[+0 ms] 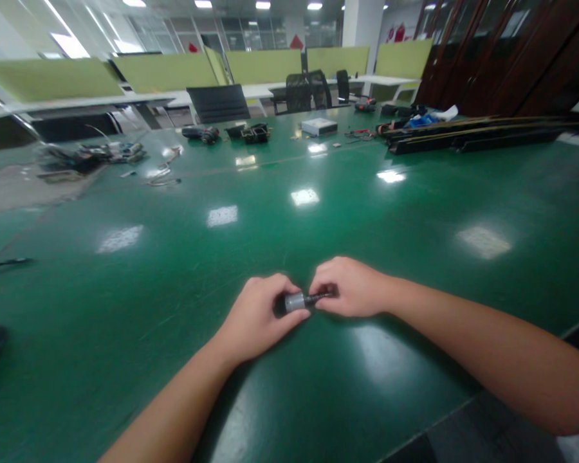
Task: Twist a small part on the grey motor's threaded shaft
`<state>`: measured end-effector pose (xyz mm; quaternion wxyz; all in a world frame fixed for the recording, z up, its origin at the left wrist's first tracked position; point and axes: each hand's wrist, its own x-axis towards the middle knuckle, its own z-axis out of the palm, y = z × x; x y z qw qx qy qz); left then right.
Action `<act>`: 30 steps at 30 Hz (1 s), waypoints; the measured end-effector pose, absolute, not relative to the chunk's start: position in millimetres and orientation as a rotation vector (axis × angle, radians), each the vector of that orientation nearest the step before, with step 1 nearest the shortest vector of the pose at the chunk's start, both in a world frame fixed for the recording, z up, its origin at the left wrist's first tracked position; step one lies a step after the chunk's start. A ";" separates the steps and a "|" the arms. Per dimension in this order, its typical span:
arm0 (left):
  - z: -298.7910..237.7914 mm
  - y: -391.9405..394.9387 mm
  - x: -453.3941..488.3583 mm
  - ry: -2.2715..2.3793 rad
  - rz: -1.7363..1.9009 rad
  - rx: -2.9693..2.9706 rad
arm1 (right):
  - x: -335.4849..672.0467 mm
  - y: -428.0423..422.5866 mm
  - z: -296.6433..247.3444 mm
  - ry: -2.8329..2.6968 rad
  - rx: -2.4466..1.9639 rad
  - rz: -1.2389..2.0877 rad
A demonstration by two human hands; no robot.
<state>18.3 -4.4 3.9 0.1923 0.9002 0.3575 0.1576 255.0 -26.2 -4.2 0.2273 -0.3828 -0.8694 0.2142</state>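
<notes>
My left hand (pixel 265 315) is closed around a small black cylinder with a silver-grey band (pixel 294 302), held just above or on the green tabletop. A thin dark shaft (pixel 313 299) extends from the cylinder's right end. With thumb and fingertips, my right hand (pixel 350 287) pinches the far part of this shaft. Whether cylinder and shaft are one piece, I cannot tell. The fingers hide part of both, and the exact kind of tool or part is too small to make out.
On the green table (pixel 270 244), long black rails (pixel 463 136) lie at the back right. A white-grey box (pixel 319 126) and a black power tool (pixel 201 134) stand at the back. Wires and parts (pixel 96 157) are heaped at the far left, and a black cable end (pixel 7 263) lies nearer.
</notes>
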 end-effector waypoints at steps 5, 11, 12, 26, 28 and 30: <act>4.8 -4.3 18.3 1.002 0.436 2.532 | 255.0 -26.3 -3.4 -2.393 -1.063 0.613; 5.2 -4.5 18.5 0.998 0.433 2.522 | 254.6 -27.1 -3.1 -2.373 -1.075 0.629; 5.3 -4.6 18.7 0.996 0.435 2.522 | 254.6 -27.2 -3.1 -2.371 -1.078 0.627; 3.3 -4.0 15.3 1.004 0.443 2.521 | 260.5 -25.9 -0.7 -2.404 -1.106 0.610; 3.9 -4.2 15.3 1.007 0.443 2.522 | 260.9 -25.7 -0.2 -2.405 -1.119 0.609; 4.6 -4.5 15.5 1.009 0.449 2.520 | 261.3 -25.6 0.7 -2.403 -1.131 0.615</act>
